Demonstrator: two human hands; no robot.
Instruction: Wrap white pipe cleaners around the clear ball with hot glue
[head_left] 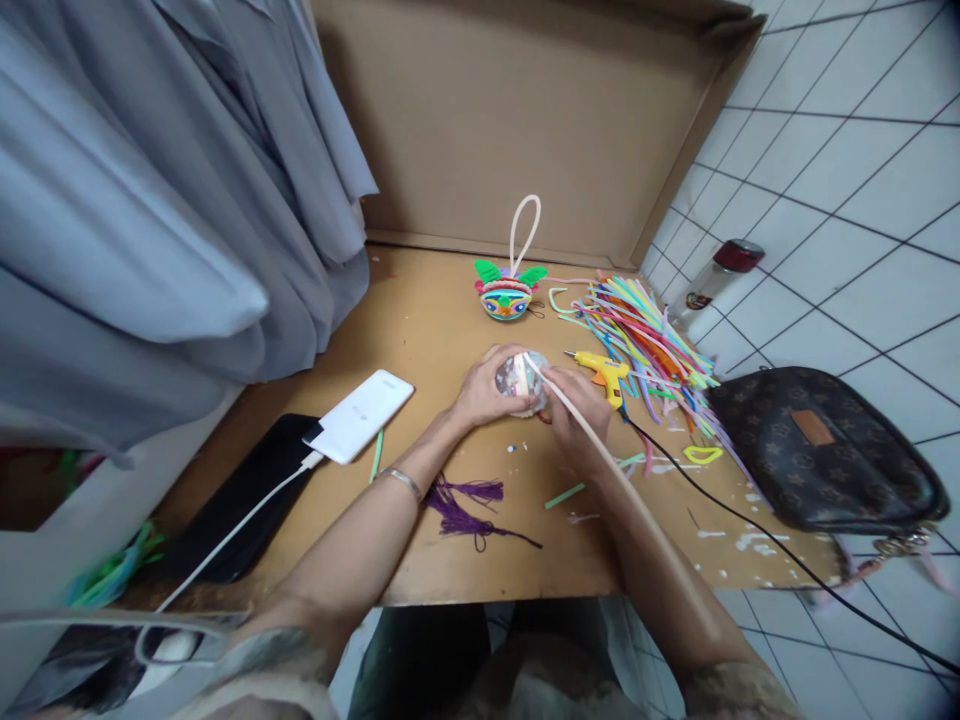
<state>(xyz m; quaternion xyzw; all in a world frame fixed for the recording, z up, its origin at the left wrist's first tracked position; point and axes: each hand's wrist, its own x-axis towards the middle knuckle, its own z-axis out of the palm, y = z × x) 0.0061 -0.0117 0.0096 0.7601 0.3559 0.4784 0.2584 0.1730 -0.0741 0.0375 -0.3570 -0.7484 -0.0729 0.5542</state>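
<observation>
Near the middle of the table, my left hand is wrapped round the left side of a small rounded, greyish-white piece. At its right side my right hand pinches a long cream-white strip, whose upper end lies against the rounded piece and whose length trails back over my right forearm. Behind the hands stands a colourful animal-face ornament with green ears and a white loop. Just right of my right hand lies a yellow glue gun. Purple tassels lie in front of my hands.
Colourful fuzzy sticks are heaped at the right, beside a patterned bag and a red-lidded bottle. A black cord crosses the right side. A white power bank and a black item lie left, near hanging grey cloth.
</observation>
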